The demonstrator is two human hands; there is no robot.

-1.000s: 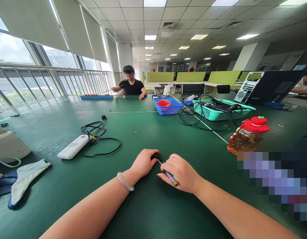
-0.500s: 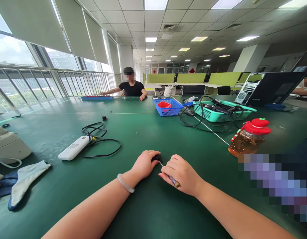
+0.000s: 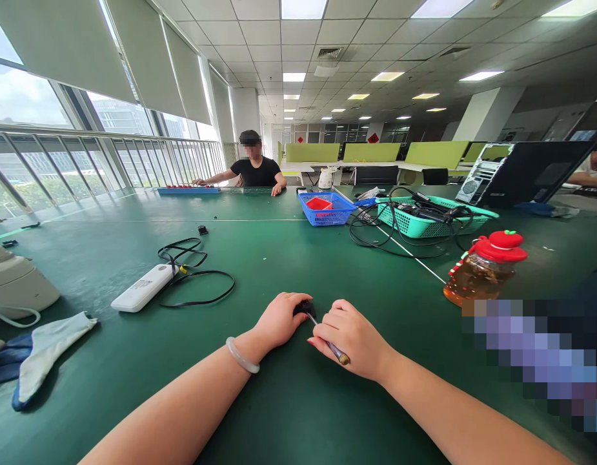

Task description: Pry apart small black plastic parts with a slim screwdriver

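Observation:
My left hand [image 3: 282, 318], with a pale bangle at the wrist, is closed on a small black part [image 3: 305, 307] that rests on the green table [image 3: 273, 413]. Fingers hide much of the part, so what it is cannot be made out. My right hand [image 3: 355, 338] grips a screwdriver [image 3: 337, 353] with a thin metal shaft. The shaft's tip meets the black part, and the handle's end points down and right, toward me.
A white power strip [image 3: 146, 289] with black cable and a glove [image 3: 51, 355] lie left. Beyond are a blue basket [image 3: 327, 216] and a teal basket [image 3: 426, 226] with cables. A red-lidded jar [image 3: 485, 271] stands right. A person [image 3: 258, 169] sits across the table.

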